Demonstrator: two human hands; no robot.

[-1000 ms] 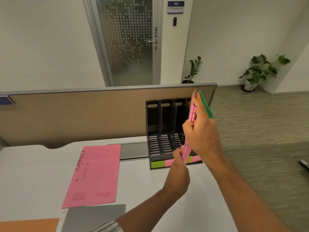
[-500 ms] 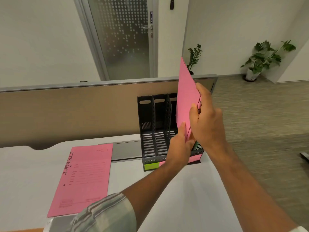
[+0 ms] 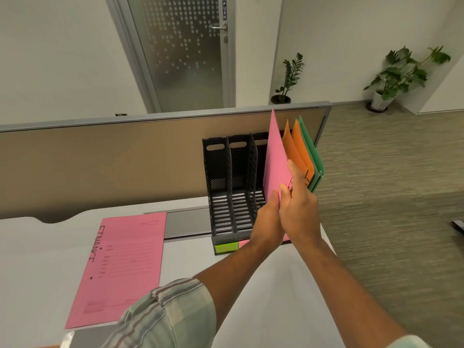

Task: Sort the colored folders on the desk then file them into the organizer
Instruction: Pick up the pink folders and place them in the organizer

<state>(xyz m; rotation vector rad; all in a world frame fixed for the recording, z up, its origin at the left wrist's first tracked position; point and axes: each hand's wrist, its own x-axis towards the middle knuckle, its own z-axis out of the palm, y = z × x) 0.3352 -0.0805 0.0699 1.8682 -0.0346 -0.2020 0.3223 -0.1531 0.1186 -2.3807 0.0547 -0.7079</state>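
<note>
A black slotted organizer [image 3: 229, 187] stands at the desk's back edge against the partition. Both hands hold a bunch of upright folders over its right end: a pink folder [image 3: 276, 159] in front, an orange folder [image 3: 297, 149] behind it, a green folder [image 3: 312, 156] at the back. My left hand [image 3: 267, 222] pinches the pink folder's lower edge. My right hand [image 3: 298, 209] grips the stack from the right, with its thumb on the pink one. A second pink folder [image 3: 123, 267] marked FINANCE lies flat on the desk to the left.
Green and pink sticky labels [image 3: 226, 247] mark the organizer's front base. A grey pad [image 3: 187, 222] sits left of the organizer. A grey sheet [image 3: 88, 337] lies at the near left edge. The desk ends just right of the organizer, with carpeted floor beyond it.
The held folders have dropped lower toward the organizer's right end and fanned apart, so the orange and green ones now show behind the pink. Both hands have stayed on the stack.
</note>
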